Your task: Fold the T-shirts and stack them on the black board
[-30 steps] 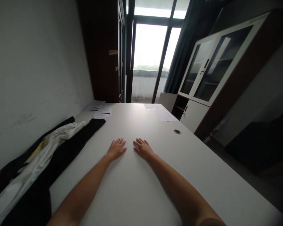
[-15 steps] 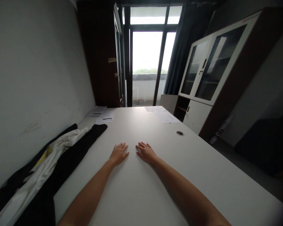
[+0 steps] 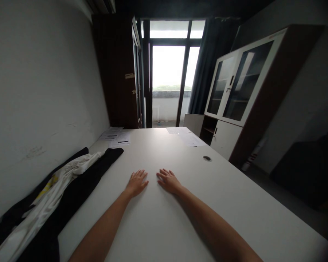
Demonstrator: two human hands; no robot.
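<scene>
My left hand [image 3: 136,182] lies palm down on the white table [image 3: 158,222], its fingers spread and nothing in it. Beside it, a small gap away, my right hand [image 3: 168,181] rests flat on the same tabletop, fingers apart and also holding nothing. To the left of my left hand, dark garments [image 3: 90,182] and a crumpled white cloth [image 3: 68,176] with a yellow patch [image 3: 47,189] lie in a heap along the wall.
Printed papers [image 3: 120,137] lie at the far left of the table and more sheets [image 3: 190,138] at the far right. A round cable hole [image 3: 207,158] sits near the right edge. Beyond stand a dark cabinet [image 3: 114,76] and a white glass-door cabinet [image 3: 221,120].
The view has tilted slightly upward, so the room and table sit a little lower in the picture. Both hands stay flat in the same place on the table.
</scene>
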